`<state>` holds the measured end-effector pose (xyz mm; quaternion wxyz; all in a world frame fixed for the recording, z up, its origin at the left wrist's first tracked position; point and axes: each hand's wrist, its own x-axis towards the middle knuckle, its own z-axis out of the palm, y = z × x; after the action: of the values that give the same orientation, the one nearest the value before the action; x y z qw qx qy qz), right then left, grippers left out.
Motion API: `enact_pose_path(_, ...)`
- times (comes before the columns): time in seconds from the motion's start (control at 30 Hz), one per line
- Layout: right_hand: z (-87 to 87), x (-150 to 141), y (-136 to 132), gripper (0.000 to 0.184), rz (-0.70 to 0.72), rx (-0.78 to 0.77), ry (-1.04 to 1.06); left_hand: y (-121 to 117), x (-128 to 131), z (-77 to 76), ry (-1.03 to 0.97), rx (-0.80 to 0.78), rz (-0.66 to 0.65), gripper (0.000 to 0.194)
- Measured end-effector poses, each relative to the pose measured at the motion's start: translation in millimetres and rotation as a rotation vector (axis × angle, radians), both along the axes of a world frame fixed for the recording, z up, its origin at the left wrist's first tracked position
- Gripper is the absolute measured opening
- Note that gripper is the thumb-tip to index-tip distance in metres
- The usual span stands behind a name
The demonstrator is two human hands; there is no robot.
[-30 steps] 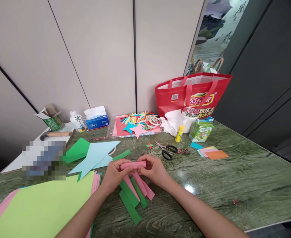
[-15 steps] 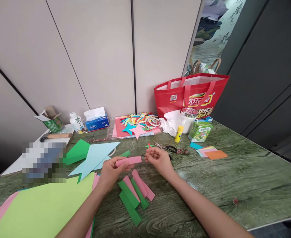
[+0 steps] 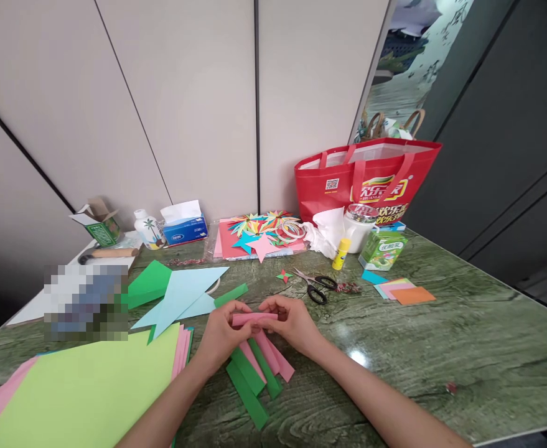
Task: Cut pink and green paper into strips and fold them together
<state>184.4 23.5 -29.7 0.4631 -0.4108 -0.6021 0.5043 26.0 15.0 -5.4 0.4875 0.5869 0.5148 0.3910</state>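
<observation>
My left hand (image 3: 220,336) and my right hand (image 3: 292,322) both pinch a folded pink paper strip (image 3: 253,318), one at each end, just above the green marble table (image 3: 441,348). Under my hands lie several folded strips, green ones (image 3: 246,392) and pink ones (image 3: 277,361), fanned out on the table. Black-handled scissors (image 3: 317,286) lie beyond my right hand, with a small red-and-green paper star (image 3: 283,275) beside them.
Large light-green and pink sheets (image 3: 81,392) cover the near left. Light-blue (image 3: 184,292) and green (image 3: 147,283) cut sheets lie behind them. At the back stand a red bag (image 3: 371,180), a tissue box (image 3: 184,227), paper stars (image 3: 261,233), a glue stick (image 3: 341,254), a green carton (image 3: 383,250) and coloured squares (image 3: 406,291).
Half a second ago my right hand had let go of the pink strip and hovered apart; now it grips the strip's right end again, and both hands are lower.
</observation>
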Motion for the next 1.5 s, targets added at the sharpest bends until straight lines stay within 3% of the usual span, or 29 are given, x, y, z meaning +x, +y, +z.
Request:
enact_pose_path(0.17, 3.5, 2.7, 0.9, 0.018, 0.057, -0.036, 0.016, 2.6, -4.3, -1.1, 0.004, -0.014, 0.019, 0.020)
enact_pose_path(1.07, 0.1, 4.2, 5.7, 0.018, 0.005, -0.017, 0.017, 8.9, -8.4, -8.0, -0.166, -0.006, 0.025, 0.025)
enact_pose_path(1.3, -1.3, 4.5, 5.5, 0.018, -0.004, 0.007, -0.002, 8.4, -8.9, -8.2, -0.137, 0.018, 0.007, 0.024)
enact_pose_path(1.5, -2.2, 4.3, 4.7, 0.018, 0.034, 0.018, -0.009, 9.0, -10.0, -12.4, 0.014, 0.099, 0.064, 0.022)
